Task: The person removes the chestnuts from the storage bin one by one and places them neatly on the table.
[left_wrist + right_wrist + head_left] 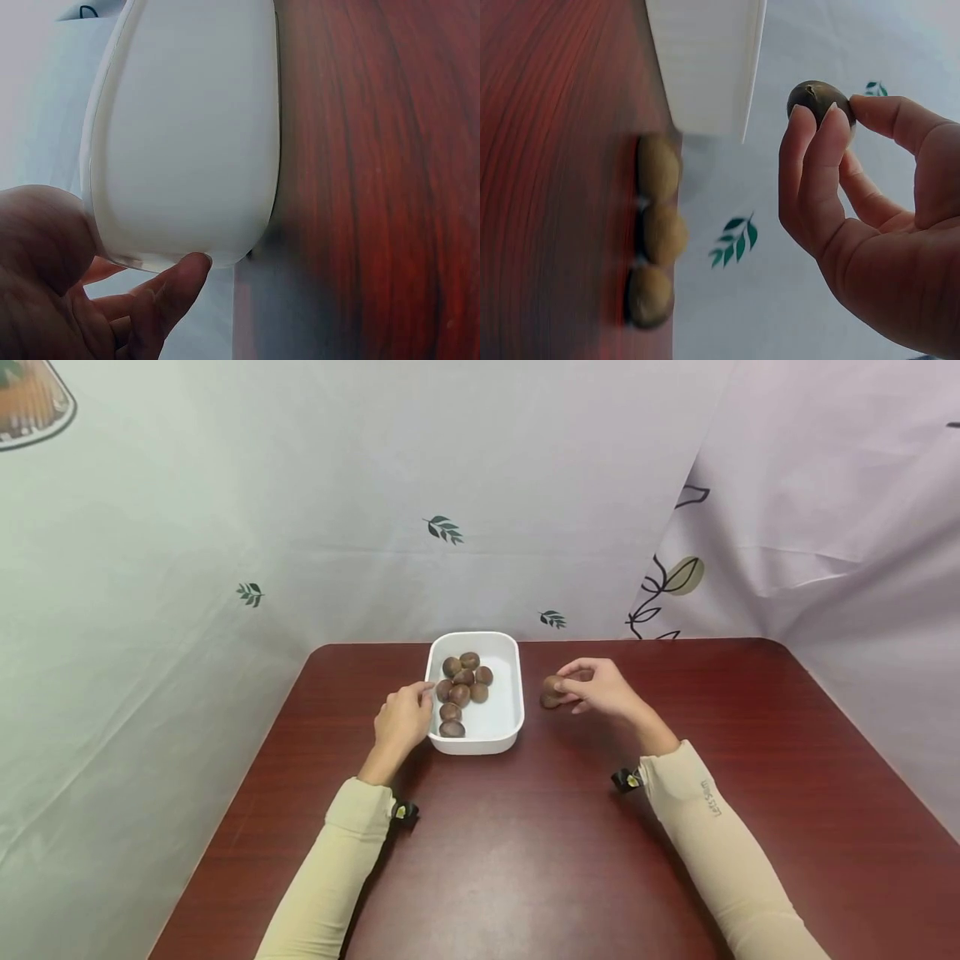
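A white tray (512, 745) stands on the table with several brown chestnuts (459, 695), mostly along its left side. My left hand (403, 717) holds the tray at its left side; in the left wrist view the fingertips (196, 264) lie against the tray's outer wall, and the thumb's end is hidden behind the rim. To the right of the tray, my right hand (600, 689) pinches one dark chestnut (819, 101) between thumb and fingers, raised off the table. Below it, three loose chestnuts (664, 234) lie in a row on the tabletop, blurred in the right wrist view.
The dark red wooden table (517, 860) reaches back to a pale cloth wall (570, 468) with leaf prints. Black bands (627, 780) with small cameras sit at the wrists.
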Available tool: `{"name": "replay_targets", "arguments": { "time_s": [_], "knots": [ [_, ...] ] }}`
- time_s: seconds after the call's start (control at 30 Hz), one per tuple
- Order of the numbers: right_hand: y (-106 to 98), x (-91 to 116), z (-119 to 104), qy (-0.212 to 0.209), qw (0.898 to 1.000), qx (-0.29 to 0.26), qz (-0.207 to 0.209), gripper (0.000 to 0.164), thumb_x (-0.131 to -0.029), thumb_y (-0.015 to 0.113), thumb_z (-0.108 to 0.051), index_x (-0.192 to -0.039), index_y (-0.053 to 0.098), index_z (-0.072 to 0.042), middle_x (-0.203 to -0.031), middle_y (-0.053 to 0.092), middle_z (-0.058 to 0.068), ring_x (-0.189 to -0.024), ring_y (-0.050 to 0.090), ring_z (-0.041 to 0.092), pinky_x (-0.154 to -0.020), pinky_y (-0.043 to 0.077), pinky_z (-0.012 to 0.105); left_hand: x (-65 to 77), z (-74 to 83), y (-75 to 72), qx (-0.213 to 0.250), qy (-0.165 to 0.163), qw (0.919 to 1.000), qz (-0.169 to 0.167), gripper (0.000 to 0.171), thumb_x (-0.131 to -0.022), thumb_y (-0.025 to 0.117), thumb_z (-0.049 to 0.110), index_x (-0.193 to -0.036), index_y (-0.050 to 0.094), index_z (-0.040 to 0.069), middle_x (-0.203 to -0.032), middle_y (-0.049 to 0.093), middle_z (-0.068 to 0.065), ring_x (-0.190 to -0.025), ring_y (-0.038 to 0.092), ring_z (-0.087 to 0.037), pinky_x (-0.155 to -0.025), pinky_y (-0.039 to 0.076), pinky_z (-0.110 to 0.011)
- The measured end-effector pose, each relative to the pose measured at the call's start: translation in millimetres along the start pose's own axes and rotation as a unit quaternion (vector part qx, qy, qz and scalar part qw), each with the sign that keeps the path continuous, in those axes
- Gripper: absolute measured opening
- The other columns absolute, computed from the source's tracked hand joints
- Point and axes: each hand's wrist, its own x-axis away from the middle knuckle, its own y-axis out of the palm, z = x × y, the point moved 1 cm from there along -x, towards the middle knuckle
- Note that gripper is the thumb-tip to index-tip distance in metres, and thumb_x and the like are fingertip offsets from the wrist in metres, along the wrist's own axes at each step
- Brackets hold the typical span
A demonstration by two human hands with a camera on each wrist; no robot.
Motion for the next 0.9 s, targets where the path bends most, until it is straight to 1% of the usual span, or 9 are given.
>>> {"name": "replay_targets", "arguments": {
  "time_s": [0.1, 0.17, 0.33, 0.5, 0.6, 0.73, 0.9],
  "knots": [
    [-11, 2, 6, 0.003, 1.0, 0.01, 0.004, 0.03, -0.086, 0.065, -0.015, -0.107, 0.058, 0.005, -0.098, 0.064, 0.025, -0.075, 0.068, 0.028, -0.058, 0.054, 0.04, 0.2, -0.2, 0.6, 0.001, -0.001, 1.0, -0.003, 0.033, -0.092, 0.046, 0.031, -0.12, 0.062, 0.027, -0.113, 0.064, -0.007, -0.09, 0.062, -0.035, -0.065, 0.046, -0.05],
    [-20, 4, 10, 0.009, 1.0, 0.016, 0.011, 0.031, -0.085, 0.065, -0.017, -0.107, 0.058, 0.004, -0.098, 0.064, 0.025, -0.076, 0.067, 0.029, -0.057, 0.054, 0.037, 0.3, -0.2, 0.7, 0.002, -0.001, 1.0, -0.003, 0.033, -0.092, 0.046, 0.031, -0.12, 0.062, 0.027, -0.113, 0.064, -0.007, -0.09, 0.063, -0.035, -0.064, 0.046, -0.05],
    [-42, 9, 24, 0.022, 0.999, 0.035, 0.029, 0.033, -0.086, 0.065, -0.018, -0.108, 0.058, 0.005, -0.097, 0.065, 0.024, -0.08, 0.066, 0.034, -0.059, 0.054, 0.039, -0.3, -0.4, -0.3, -0.001, 0.001, 1.0, -0.001, 0.032, -0.092, 0.046, 0.03, -0.12, 0.062, 0.027, -0.112, 0.065, -0.006, -0.089, 0.063, -0.034, -0.063, 0.046, -0.05],
    [-61, 12, 38, 0.044, 0.997, 0.051, 0.047, 0.034, -0.086, 0.064, -0.017, -0.11, 0.057, 0.006, -0.097, 0.065, 0.022, -0.081, 0.067, 0.033, -0.06, 0.054, 0.039, -0.8, -0.8, -1.6, -0.001, 0.004, 1.0, -0.003, 0.032, -0.092, 0.046, 0.029, -0.12, 0.062, 0.026, -0.112, 0.065, -0.007, -0.088, 0.063, -0.035, -0.064, 0.046, -0.05],
    [-68, 14, 44, 0.061, 0.995, 0.056, 0.055, 0.035, -0.086, 0.064, -0.016, -0.11, 0.056, 0.008, -0.096, 0.065, 0.02, -0.079, 0.067, 0.03, -0.06, 0.054, 0.037, -0.6, -0.9, -2.4, -0.002, 0.002, 1.0, -0.004, 0.032, -0.092, 0.046, 0.029, -0.121, 0.061, 0.026, -0.112, 0.064, -0.008, -0.089, 0.062, -0.035, -0.064, 0.046, -0.051],
    [-72, 16, 50, 0.084, 0.993, 0.052, 0.062, 0.036, -0.086, 0.063, -0.012, -0.112, 0.054, 0.01, -0.094, 0.065, 0.017, -0.077, 0.066, 0.028, -0.06, 0.054, 0.038, 0.0, -0.3, -2.9, -0.004, -0.001, 1.0, -0.007, 0.032, -0.092, 0.046, 0.03, -0.121, 0.061, 0.026, -0.112, 0.064, -0.008, -0.089, 0.062, -0.035, -0.063, 0.046, -0.05],
    [-74, 16, 57, 0.102, 0.992, 0.04, 0.059, 0.037, -0.085, 0.063, -0.01, -0.113, 0.052, 0.012, -0.089, 0.064, 0.011, -0.073, 0.066, 0.021, -0.061, 0.054, 0.038, 0.6, 1.0, -3.4, -0.001, -0.001, 1.0, -0.008, 0.032, -0.093, 0.046, 0.03, -0.12, 0.062, 0.027, -0.112, 0.064, -0.007, -0.088, 0.063, -0.034, -0.062, 0.046, -0.049]
  ]
}}
